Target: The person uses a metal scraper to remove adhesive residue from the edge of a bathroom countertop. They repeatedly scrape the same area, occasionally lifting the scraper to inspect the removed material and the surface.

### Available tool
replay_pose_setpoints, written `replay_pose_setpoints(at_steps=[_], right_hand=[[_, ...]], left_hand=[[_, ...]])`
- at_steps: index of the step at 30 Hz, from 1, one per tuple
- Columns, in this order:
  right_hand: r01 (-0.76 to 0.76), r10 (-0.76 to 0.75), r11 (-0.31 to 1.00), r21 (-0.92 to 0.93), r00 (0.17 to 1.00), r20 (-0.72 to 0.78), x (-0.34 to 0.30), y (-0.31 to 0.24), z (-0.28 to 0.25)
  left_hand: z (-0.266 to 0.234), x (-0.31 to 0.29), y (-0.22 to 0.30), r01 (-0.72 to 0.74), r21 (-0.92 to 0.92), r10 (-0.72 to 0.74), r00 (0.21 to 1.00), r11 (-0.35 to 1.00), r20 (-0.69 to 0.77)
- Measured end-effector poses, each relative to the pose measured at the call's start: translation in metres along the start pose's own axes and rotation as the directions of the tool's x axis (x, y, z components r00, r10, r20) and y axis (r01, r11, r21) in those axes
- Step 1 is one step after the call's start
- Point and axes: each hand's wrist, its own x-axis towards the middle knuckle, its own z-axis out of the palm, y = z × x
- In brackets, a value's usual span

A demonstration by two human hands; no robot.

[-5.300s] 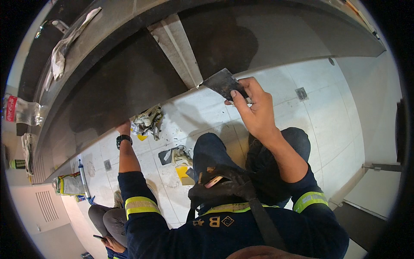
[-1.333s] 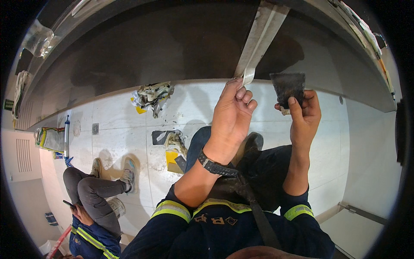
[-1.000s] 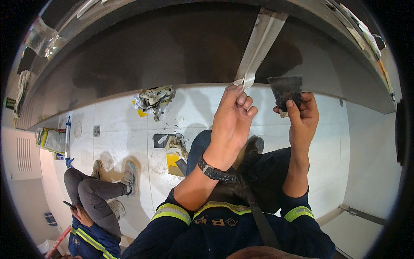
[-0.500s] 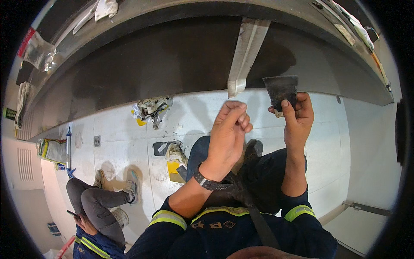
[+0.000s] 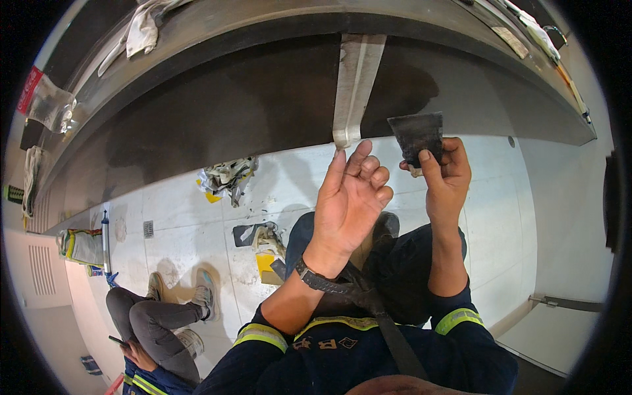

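My left hand [image 5: 351, 204] is raised with its palm toward me, thumb and fingers apart, holding nothing. Its fingertips are at the lower end of a pale strip [image 5: 355, 85] that runs down the dark counter front [image 5: 263, 99]. A raised ridge follows the strip's length; whether the fingers touch it I cannot tell. To the right, my right hand [image 5: 446, 172] grips a flat black scraper [image 5: 419, 135] near its lower end, thumb in front. The wide edge of the scraper points up, close to the counter front, and a pale lump sits at its lower end.
Crumpled waste [image 5: 227, 179] and a yellow piece [image 5: 266, 268] lie on the white tiled floor. At left are a blue-handled tool [image 5: 105, 237] and a seated person [image 5: 155, 322] holding a phone. A plastic bottle [image 5: 49, 102] and a white glove [image 5: 143, 29] lie along the counter.
My left hand has turned and opened, its fingers rising to the strip's lower end. The scraper stays in my right hand. The view has shifted slightly.
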Motion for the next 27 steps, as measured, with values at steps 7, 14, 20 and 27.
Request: replay_pose_setpoints(at_steps=[7,14,20,27], right_hand=[[0.01,-0.009,0.999,-0.032,1.0,0.012,-0.001,-0.002,-0.002],[0.023,-0.022,0.999,-0.026,1.0,0.021,-0.001,-0.003,-0.002],[0.019,-0.018,0.998,-0.061,1.0,0.015,-0.002,-0.004,-0.003],[0.036,-0.036,0.999,-0.018,0.999,0.001,-0.004,-0.002,-0.003]], left_hand=[[0.0,0.003,0.001,-0.02,-0.042,0.021,1.0,0.999,0.02],[0.008,0.003,-0.007,-0.012,-0.123,0.013,1.0,0.992,0.006],[0.007,0.009,-0.007,0.009,-0.167,0.0,0.999,0.986,0.052],[0.014,0.009,-0.01,-0.053,-0.063,0.056,0.998,0.997,0.041]])
